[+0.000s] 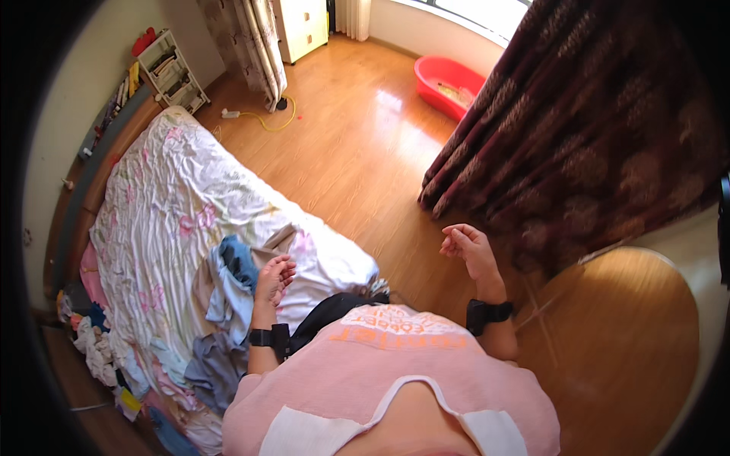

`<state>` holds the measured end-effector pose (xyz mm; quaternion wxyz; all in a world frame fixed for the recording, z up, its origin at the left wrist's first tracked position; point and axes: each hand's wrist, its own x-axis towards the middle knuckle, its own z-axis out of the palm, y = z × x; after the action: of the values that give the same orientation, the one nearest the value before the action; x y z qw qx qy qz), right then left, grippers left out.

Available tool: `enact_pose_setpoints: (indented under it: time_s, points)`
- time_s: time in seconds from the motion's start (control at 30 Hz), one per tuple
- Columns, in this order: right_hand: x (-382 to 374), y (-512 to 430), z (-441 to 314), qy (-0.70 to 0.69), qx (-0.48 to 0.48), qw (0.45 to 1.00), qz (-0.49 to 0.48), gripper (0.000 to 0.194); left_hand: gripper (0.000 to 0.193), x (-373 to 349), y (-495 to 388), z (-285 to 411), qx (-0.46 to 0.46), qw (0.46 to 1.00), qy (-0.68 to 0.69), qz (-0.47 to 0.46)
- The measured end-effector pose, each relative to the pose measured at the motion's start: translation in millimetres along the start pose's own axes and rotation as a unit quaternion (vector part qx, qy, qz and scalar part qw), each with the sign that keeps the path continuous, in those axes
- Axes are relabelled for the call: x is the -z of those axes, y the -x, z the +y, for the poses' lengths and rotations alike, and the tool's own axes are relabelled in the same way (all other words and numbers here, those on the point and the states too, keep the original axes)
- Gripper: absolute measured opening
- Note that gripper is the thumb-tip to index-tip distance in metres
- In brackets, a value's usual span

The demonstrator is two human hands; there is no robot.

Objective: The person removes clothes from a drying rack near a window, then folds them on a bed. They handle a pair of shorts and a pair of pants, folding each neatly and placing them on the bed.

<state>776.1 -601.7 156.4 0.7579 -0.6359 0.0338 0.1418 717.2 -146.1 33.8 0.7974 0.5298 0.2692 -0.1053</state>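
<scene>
My left hand [276, 279] is raised near the bed's side, its fingers loosely curled, with nothing seen in it. Beside it, blue denim clothing [234, 268] and a beige garment [276, 242] lie on the floral bedsheet [171, 188]. A grey-blue garment [219, 365] lies nearer my body. My right hand [465, 245] hangs over the wooden floor [336, 165], fingers bent and apart from any object, left of the dark patterned curtain [547, 142]. Each wrist wears a black strap with a small box.
A red plastic tub [445, 85] stands by the window wall. A power strip [230, 114] with a yellow cord lies on the floor. A white shelf cart [174, 71] stands past the headboard [108, 148]. More clothes [97, 347] are heaped at the left. A round-edged wooden surface [621, 342] is at right.
</scene>
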Motion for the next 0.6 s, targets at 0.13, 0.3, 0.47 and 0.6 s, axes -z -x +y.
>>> enact_pose_setpoints:
  time_s: [0.13,0.3,0.47,0.6]
  points:
    - [36,-75,-37,0.019,0.023,1.0,0.007,0.019,0.02,-57,-65,39,-0.009,1.0,-0.014,-0.005]
    - [77,-164,-43,-0.047,-0.024,0.998,0.025,0.018,0.022,-113,-148,79,-0.013,0.994,-0.106,-0.032]
    - [116,-294,-63,-0.036,-0.04,0.998,0.026,0.018,0.02,-150,-227,101,-0.022,0.995,-0.093,0.013]
    - [128,-427,-111,-0.016,-0.003,1.0,-0.012,0.022,0.02,-181,-291,126,-0.034,0.996,-0.059,0.06]
